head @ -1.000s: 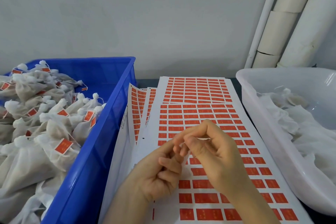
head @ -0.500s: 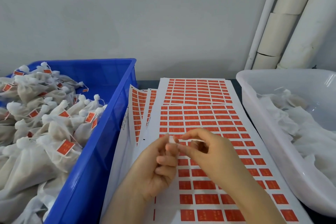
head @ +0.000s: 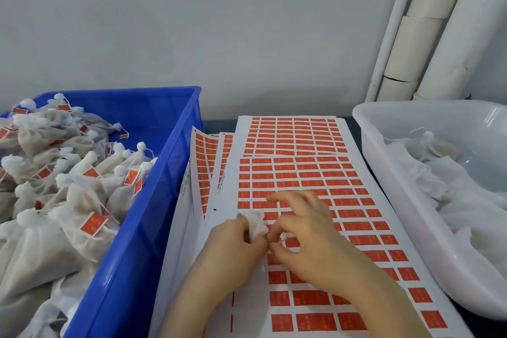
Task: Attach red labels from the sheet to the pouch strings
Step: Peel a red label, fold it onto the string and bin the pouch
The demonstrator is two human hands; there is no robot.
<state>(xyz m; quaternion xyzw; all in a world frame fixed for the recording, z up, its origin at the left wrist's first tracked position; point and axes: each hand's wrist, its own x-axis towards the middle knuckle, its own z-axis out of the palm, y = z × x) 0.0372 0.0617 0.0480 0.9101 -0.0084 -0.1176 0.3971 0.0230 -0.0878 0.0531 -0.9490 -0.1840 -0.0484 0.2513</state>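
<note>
White sheets of red labels lie fanned out between two bins. Over the nearest sheet, my left hand grips the bunched white top of a small pouch. My right hand is right beside it, thumb and forefinger pinching something small at the pouch's edge; it is too blurred to tell whether that is the string or a label. Most of the pouch is hidden inside my left hand.
A blue bin on the left holds several white pouches with red labels on their strings. A white tub on the right holds unlabelled white pouches. White pipes stand at the back right against the grey wall.
Both hands have dropped lower, close to the sheet. The pouch's white top now shows above my left hand, and my right hand's fingers have spread out over the labels.
</note>
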